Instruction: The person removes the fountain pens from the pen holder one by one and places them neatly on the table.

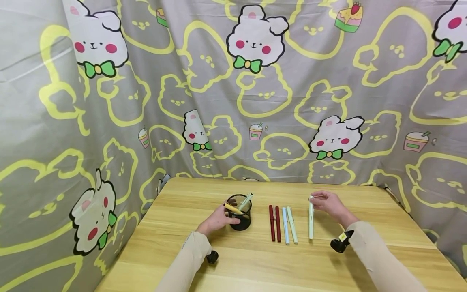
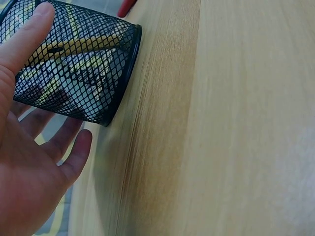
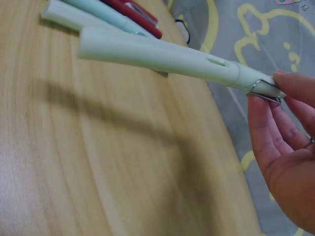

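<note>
A hand can slide over the wide bit of table (image 1: 251,267) in front of the pens. There is room behind them too, up to the curtain (image 1: 270,125), which blocks the back like a wall. A small gap lies between the black cup (image 1: 240,224) and the two red pens (image 1: 272,223). The left hand (image 1: 218,221) blocks the cup's left side, and two pens (image 1: 233,208) poke over its rim. Another gap lies between the pale green pen (image 1: 292,225) on the table and the pen (image 1: 311,221) in the right hand (image 1: 330,205).
</note>
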Demonstrator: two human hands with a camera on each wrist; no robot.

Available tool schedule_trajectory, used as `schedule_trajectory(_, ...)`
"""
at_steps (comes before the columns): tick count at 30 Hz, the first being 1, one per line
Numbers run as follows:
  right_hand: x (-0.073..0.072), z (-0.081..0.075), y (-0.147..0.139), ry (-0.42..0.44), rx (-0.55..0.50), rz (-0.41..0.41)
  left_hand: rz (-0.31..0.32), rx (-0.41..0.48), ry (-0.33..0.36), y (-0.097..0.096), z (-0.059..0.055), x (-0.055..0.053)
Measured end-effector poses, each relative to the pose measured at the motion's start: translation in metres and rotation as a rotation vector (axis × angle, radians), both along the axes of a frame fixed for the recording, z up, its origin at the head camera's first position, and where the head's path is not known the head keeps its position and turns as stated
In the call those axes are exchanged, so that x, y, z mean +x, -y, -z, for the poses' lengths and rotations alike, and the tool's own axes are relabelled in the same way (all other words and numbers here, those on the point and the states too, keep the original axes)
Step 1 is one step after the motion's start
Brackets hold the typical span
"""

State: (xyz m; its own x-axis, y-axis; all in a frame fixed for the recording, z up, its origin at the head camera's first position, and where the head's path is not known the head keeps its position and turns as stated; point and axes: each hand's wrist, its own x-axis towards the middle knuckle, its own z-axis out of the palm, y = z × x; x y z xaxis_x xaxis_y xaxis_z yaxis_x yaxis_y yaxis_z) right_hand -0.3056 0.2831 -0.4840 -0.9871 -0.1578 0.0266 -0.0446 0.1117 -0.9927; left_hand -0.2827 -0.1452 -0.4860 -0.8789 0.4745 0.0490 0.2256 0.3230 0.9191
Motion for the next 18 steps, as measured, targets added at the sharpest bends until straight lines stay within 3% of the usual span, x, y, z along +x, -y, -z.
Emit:
schedule_trajectory(6,-0.005,0.009,0.003,0.012,0.070,-0.018,0.014,0.014,-0.003,0.000,-0.010,0.006)
schedule_trajectory(18,-0.013,0.029,0.015,0.046,0.096,-0.024,0.007,0.015,0.002,0.000,-0.004,0.003)
